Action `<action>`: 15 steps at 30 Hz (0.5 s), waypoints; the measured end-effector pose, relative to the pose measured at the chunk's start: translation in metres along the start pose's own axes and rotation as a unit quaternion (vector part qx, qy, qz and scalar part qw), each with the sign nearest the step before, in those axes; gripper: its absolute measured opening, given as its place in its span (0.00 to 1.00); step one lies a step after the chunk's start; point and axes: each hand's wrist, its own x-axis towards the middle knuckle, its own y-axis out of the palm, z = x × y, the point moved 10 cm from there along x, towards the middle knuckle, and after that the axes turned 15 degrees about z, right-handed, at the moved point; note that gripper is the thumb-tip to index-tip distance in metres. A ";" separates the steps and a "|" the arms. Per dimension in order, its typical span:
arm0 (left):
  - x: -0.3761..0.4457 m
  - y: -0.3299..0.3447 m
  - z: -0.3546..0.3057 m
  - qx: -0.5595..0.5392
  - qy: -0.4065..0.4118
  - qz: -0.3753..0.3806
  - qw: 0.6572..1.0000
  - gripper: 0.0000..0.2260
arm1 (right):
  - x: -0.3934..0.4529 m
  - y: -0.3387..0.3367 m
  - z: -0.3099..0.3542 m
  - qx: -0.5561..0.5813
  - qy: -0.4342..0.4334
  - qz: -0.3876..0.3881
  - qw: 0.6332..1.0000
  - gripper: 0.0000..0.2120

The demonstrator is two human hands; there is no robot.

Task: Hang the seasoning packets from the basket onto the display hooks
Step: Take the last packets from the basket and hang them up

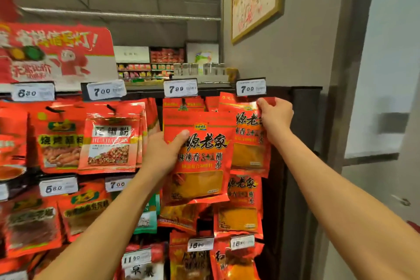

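Note:
My left hand [167, 152] grips a red seasoning packet [200, 157] by its left edge, thumb on its front, and holds it in front of the display rack. My right hand [275, 116] pinches the top right corner of a second red packet [247, 143], just under the 7.00 price tag [250, 87] at the rack's top right. The hook behind that tag is hidden by the tag and the packet. The basket is out of view.
Red packets hang in rows across the rack, with price tags [180, 88] on the hook ends. A dark rack post [304, 120] and a grey wall stand right of my right hand. A red promotional sign [56, 52] rises at the upper left.

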 end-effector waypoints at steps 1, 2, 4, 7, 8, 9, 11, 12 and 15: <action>0.004 0.004 0.000 -0.010 0.004 -0.003 1.000 0.02 | 0.006 0.002 -0.001 -0.011 -0.003 0.003 1.000 0.11; 0.008 0.009 0.001 -0.021 0.006 -0.004 1.000 0.02 | 0.010 0.003 -0.003 -0.020 -0.004 0.004 1.000 0.12; 0.013 0.017 0.003 -0.026 0.005 0.005 1.000 0.03 | 0.017 0.003 -0.007 -0.027 -0.003 -0.004 1.000 0.13; 0.020 0.027 0.005 -0.037 0.006 0.021 0.999 0.02 | 0.024 0.001 -0.008 -0.031 -0.002 -0.013 0.999 0.13; 0.022 0.030 0.007 -0.050 0.001 0.026 0.998 0.01 | 0.026 0.001 -0.007 -0.042 -0.005 -0.013 0.999 0.14; 0.023 0.032 0.010 -0.062 -0.006 0.027 0.998 0.01 | 0.028 0.002 -0.005 -0.055 -0.007 -0.012 0.998 0.15; 0.024 0.036 0.013 -0.078 -0.015 0.031 0.996 0.02 | 0.031 0.005 -0.002 -0.077 -0.007 -0.008 0.997 0.15; 0.025 0.038 0.015 -0.085 -0.019 0.033 0.996 0.04 | 0.033 0.007 -0.002 -0.086 -0.005 -0.004 0.996 0.15; 0.027 0.042 0.021 -0.095 -0.031 0.040 0.994 0.02 | 0.036 0.010 -0.003 -0.111 0.003 0.005 0.994 0.14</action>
